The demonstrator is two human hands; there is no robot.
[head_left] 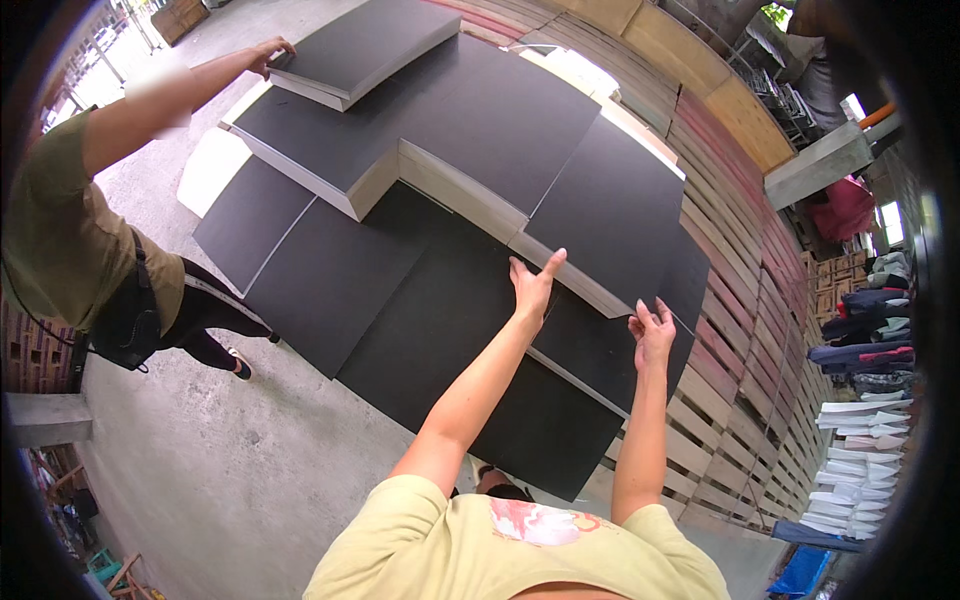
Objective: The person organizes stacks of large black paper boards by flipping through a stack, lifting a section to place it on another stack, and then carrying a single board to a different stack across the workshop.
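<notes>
Stacks of large black sheets with pale edges lie before me, stepped at different heights. My left hand is at the near edge of the right-hand stack, thumb and forefinger spread, palm towards its pale side. By that stack's near right corner is my right hand, its fingers apart and slightly bent, the tips at or close to the edge. Neither hand is wrapped round a sheet. Lower black sheets spread out under and in front of my forearms. Contact under the fingers is partly hidden.
At the left a co-worker reaches a hand to a raised black stack. Wooden slatted pallets run along the right. Folded clothes lie at the far right. Concrete floor shows at the left.
</notes>
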